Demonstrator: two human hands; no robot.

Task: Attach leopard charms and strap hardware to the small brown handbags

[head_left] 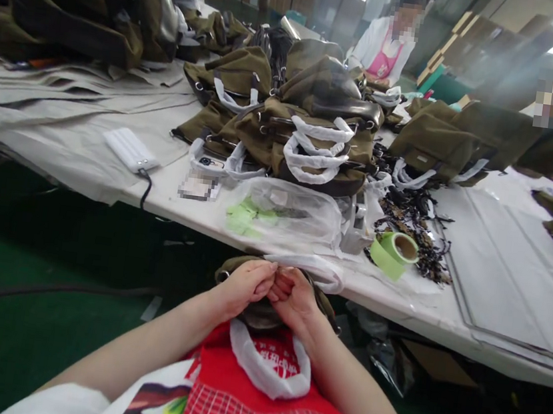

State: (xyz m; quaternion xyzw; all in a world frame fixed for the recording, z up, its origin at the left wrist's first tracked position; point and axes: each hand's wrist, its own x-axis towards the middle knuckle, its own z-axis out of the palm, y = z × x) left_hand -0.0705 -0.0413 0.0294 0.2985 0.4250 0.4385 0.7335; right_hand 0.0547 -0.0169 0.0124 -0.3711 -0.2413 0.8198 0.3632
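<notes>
An olive handbag (263,316) rests against my red apron at the table's front edge, its handles wrapped in white. One wrapped handle (270,371) hangs down over the apron; the other lies toward the table. Above the bag's top my left hand (247,285) and my right hand (294,296) meet, knuckles close together. The fingers of both are curled closed. Whatever they pinch is hidden between them, too small to make out.
Olive bags (314,144) are stacked on the white table ahead. Nearer lie a clear plastic bag (300,220) with green pieces, a green tape roll (394,254), black scraps (419,218) and a white corded device (131,149). A co-worker (384,49) stands across the table.
</notes>
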